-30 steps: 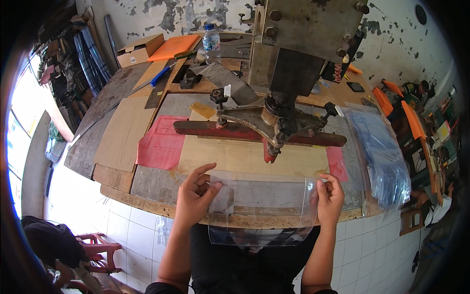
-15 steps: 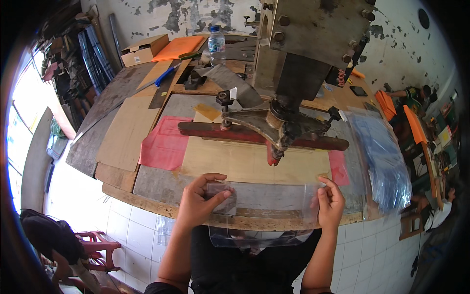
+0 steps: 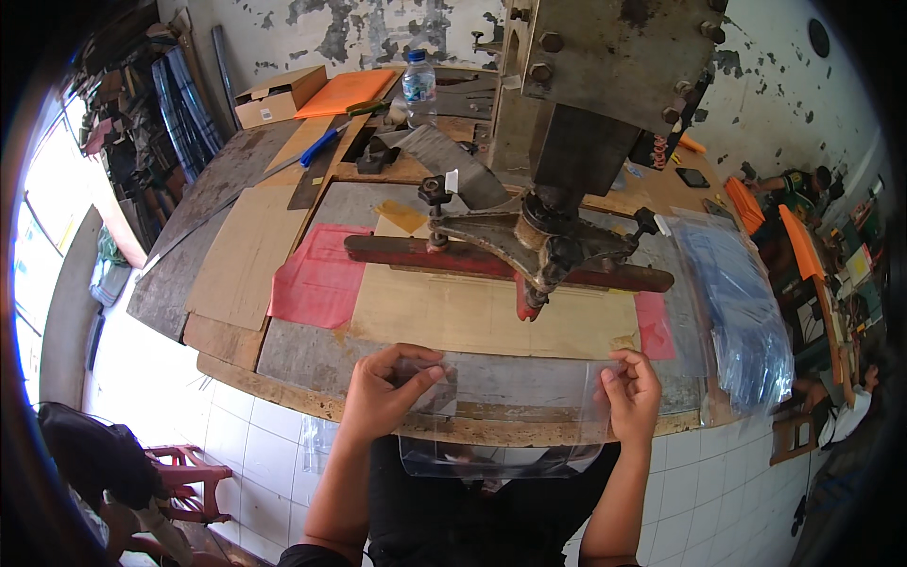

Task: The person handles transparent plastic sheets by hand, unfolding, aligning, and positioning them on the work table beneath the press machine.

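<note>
A clear plastic sheet [image 3: 510, 437] hangs between my hands at the table's front edge, its lower part drooping over my lap. My left hand [image 3: 392, 389] pinches its upper left corner, thumb against fingers. At the upper right corner, my right hand [image 3: 631, 395] grips it between thumb and fingertips. Just beyond the sheet lies a yellowish board [image 3: 491, 317] on the grey metal bed, with red sheeting [image 3: 316, 279] showing at both its ends. Above the board is the press's long red-brown bar [image 3: 605, 275], joined to a metal bracket [image 3: 491, 229].
Clear bluish plastic sheets [image 3: 737, 312] are piled on the right. Cardboard [image 3: 241, 250] and a blue-handled tool [image 3: 319, 147] lie on the left. A water bottle [image 3: 419, 87] stands behind. One person is at lower left beside a red stool [image 3: 194, 482]; others are at far right.
My right hand has shifted slightly left and down with its corner of the plastic sheet. The left hand has dipped a little, still pinching. The press bar looks unmoved.
</note>
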`<state>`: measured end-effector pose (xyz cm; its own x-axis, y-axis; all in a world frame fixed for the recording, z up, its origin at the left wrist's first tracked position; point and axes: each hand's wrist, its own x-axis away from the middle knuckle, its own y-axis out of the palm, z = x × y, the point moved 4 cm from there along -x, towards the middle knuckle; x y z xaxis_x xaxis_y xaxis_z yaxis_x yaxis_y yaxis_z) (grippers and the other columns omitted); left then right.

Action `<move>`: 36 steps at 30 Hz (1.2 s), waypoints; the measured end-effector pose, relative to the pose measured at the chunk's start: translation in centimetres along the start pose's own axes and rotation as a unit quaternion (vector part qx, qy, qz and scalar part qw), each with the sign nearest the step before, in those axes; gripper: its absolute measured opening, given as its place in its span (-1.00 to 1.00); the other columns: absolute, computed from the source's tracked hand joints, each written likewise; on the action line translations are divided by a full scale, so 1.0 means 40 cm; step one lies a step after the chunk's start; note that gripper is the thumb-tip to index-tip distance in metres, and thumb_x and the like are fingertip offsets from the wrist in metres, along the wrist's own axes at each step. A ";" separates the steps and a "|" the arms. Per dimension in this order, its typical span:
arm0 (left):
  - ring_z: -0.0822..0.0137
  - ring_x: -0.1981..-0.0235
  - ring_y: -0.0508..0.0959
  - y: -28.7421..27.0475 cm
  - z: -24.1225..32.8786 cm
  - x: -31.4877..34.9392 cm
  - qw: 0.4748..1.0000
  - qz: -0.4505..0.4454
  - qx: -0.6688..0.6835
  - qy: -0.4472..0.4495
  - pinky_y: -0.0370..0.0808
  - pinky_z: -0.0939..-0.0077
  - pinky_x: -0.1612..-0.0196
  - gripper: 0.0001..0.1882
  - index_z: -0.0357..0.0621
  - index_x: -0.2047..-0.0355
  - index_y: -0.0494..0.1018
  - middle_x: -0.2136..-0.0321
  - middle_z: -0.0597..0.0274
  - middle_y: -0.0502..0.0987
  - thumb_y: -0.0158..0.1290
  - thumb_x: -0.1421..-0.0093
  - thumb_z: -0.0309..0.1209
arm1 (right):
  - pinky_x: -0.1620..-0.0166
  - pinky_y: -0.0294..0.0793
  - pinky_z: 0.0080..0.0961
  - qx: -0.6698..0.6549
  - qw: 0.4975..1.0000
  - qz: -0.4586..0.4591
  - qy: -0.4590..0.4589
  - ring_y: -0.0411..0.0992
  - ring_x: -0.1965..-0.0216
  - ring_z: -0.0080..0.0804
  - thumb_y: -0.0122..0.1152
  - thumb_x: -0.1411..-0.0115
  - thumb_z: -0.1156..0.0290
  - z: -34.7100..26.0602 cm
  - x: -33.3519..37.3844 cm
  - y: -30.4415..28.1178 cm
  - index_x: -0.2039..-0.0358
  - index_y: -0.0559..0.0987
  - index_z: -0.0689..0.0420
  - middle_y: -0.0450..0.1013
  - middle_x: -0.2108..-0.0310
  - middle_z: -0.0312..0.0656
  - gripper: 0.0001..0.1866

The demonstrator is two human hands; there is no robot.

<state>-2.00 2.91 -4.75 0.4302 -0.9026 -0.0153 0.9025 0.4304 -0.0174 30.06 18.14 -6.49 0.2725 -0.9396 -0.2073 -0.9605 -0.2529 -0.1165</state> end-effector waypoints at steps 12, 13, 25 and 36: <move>0.48 0.20 0.71 -0.002 0.009 0.003 0.998 -0.021 -0.062 0.009 0.63 0.58 0.09 -0.83 -0.36 0.14 0.63 0.24 0.13 0.75 0.29 -0.31 -0.53 | 0.36 0.51 -0.62 0.031 0.998 -0.043 -0.019 0.54 0.43 -0.60 0.40 -0.33 0.49 -0.003 0.013 -0.001 0.11 0.68 0.30 0.61 0.28 -0.23 -0.82; 0.47 0.20 0.72 0.000 0.008 0.003 0.998 -0.023 -0.055 -0.007 0.63 0.58 0.09 -0.83 -0.37 0.14 0.63 0.24 0.13 0.75 0.29 -0.31 -0.53 | 0.36 0.51 -0.62 0.031 0.998 -0.042 -0.020 0.54 0.43 -0.60 0.40 -0.33 0.49 -0.009 0.012 0.000 0.11 0.68 0.30 0.61 0.28 -0.23 -0.82; 0.64 0.46 0.52 0.007 0.011 -0.001 0.997 0.011 -0.065 0.036 0.45 0.66 0.35 -0.84 -0.31 0.20 0.66 0.49 0.35 0.65 0.31 -0.28 -0.46 | 0.43 0.44 -0.61 0.083 0.994 -0.046 -0.047 0.52 0.52 -0.58 0.36 -0.37 0.40 -0.031 0.005 0.010 0.19 0.70 0.27 0.58 0.36 -0.25 -0.83; 0.65 0.48 0.51 0.008 0.012 -0.002 0.996 0.010 -0.089 0.025 0.43 0.66 0.38 -0.84 -0.31 0.19 0.67 0.52 0.37 0.63 0.29 -0.30 -0.46 | 0.42 0.45 -0.61 0.080 0.996 -0.033 -0.020 0.50 0.51 -0.63 0.32 -0.40 0.40 -0.017 0.006 0.008 0.24 0.67 0.27 0.59 0.41 -0.29 -0.82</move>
<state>-1.72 3.11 -4.26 0.4430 -0.8940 -0.0672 0.8732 0.4473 -0.1935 29.77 17.68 -5.92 0.3397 -0.9112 -0.2330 -0.9201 -0.2706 -0.2834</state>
